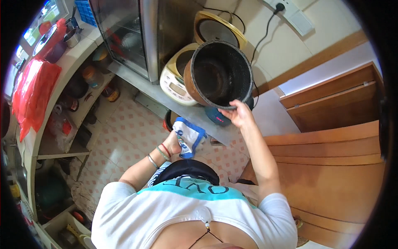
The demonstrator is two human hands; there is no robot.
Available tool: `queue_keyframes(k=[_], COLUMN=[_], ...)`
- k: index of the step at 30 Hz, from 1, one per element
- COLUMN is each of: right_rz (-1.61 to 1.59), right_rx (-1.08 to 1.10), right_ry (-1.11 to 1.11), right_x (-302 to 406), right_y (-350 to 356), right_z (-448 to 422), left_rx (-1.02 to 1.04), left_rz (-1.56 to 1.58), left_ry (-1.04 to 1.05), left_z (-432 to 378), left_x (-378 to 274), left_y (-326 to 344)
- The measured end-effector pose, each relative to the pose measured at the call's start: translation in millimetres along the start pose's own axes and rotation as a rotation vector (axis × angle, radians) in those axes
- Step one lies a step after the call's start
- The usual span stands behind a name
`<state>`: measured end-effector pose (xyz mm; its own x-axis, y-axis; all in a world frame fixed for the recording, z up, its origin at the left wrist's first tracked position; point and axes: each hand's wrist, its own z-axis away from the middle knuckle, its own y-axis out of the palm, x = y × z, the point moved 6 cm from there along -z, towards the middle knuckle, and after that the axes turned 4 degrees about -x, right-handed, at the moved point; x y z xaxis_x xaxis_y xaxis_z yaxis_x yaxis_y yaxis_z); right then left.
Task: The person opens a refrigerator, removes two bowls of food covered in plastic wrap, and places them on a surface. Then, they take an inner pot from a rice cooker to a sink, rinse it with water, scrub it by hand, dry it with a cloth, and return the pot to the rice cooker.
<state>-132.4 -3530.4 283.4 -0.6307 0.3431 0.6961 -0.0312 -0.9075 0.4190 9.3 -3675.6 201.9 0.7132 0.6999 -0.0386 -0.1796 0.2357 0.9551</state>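
Note:
My right hand (238, 114) grips the near rim of a dark-lined inner cooking pot (217, 74), thumb inside the rim. The pot tilts towards me; its inside looks bare and worn, its outer wall brownish. Behind and partly under it in view stands a white and gold rice cooker (175, 85) with its lid (219, 29) raised. Lower down, my left hand (173, 143) holds a white cloth with blue edging (190, 135), which hangs from the fingers. Whether the pot touches the cooker, I cannot tell.
A metal shelf (149, 84) carries the rice cooker and a glass-fronted cabinet (124, 34). Beside the cooker sits a dark device with a red display (217, 116). A plugged cord (264, 34) runs down the wall. To the right is a wooden door (326, 174); counter shelves (74, 127) line the left.

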Motion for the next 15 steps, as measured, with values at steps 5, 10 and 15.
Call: queue_keyframes(k=[5, 10, 15], right_rz=[0.018, -0.005, 0.011], right_rx=[-0.043, -0.092, -0.111], right_ry=[-0.037, -0.023, 0.012], right_x=[16, 14, 10], right_y=[49, 66, 56], right_z=[-89, -125, -162], left_rx=[-0.089, -0.171, -0.350], left_rz=[0.063, 0.016, 0.095], left_ry=[0.139, 0.262, 0.411], left_z=[54, 88, 92], left_x=[-65, -81, -92], left_y=[-24, -52, -61])
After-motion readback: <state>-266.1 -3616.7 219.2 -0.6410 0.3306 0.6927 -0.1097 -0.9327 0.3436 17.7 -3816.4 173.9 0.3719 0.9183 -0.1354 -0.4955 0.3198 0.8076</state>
